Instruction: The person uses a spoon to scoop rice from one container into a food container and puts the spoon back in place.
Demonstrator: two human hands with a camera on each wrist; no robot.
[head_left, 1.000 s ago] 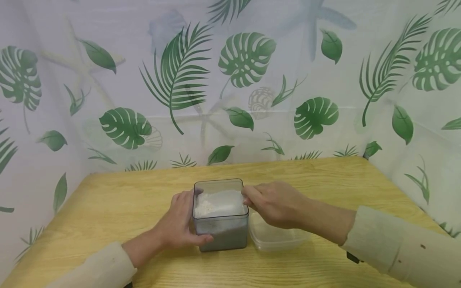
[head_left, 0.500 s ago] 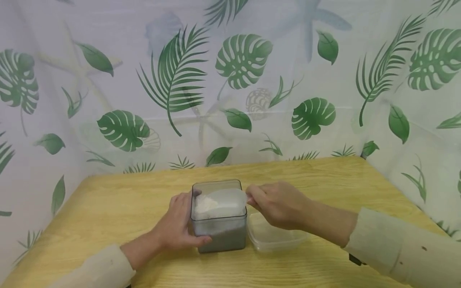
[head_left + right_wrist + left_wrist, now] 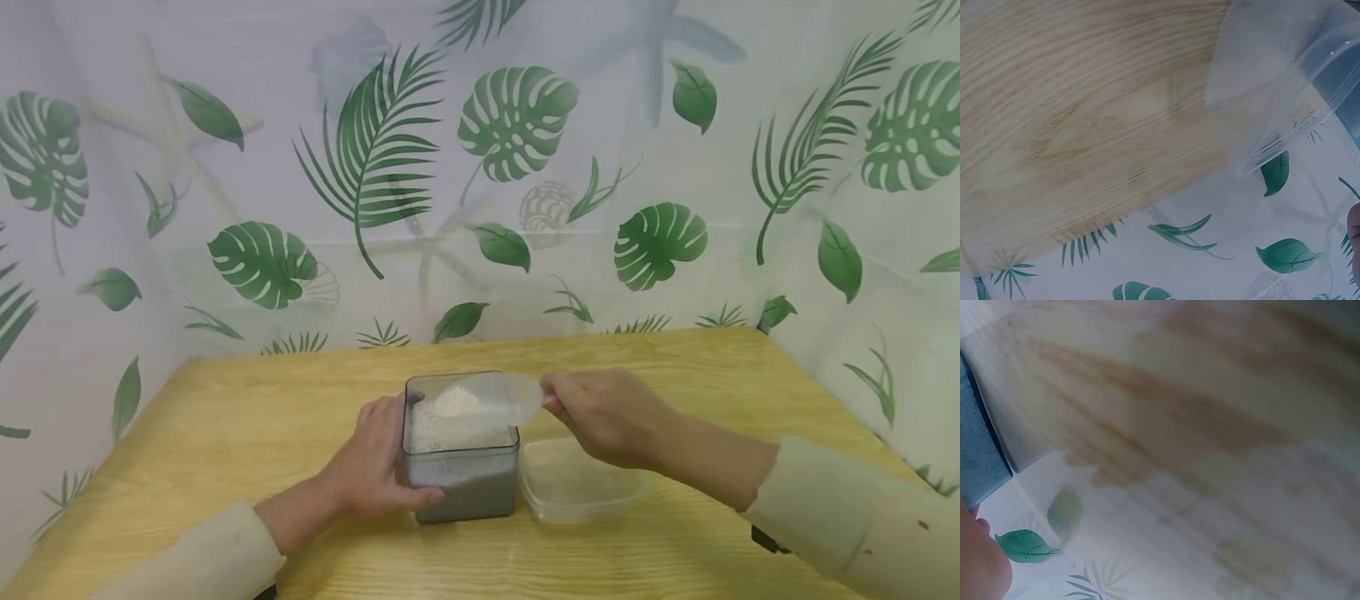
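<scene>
A square grey see-through container (image 3: 465,487) stands on the wooden table (image 3: 262,417), partly filled with white grains (image 3: 457,425). My left hand (image 3: 371,471) grips its left side, thumb across the front wall. My right hand (image 3: 600,412) pinches the handle of a translucent scoop (image 3: 513,398), which hangs over the container's right rim with a small heap of white grains beside it. In the left wrist view only a corner of the grey container (image 3: 979,450) and a bit of my left hand (image 3: 979,565) show.
A shallow clear plastic tub (image 3: 581,487) lies on the table just right of the container, under my right wrist. A leaf-print curtain (image 3: 510,167) closes off the back and both sides. The right wrist view shows table wood (image 3: 1085,112) and curtain.
My right hand has drawn back to the right and slightly up, bringing the scoop from inside the container to its right rim. The left hand and container have stayed put.
</scene>
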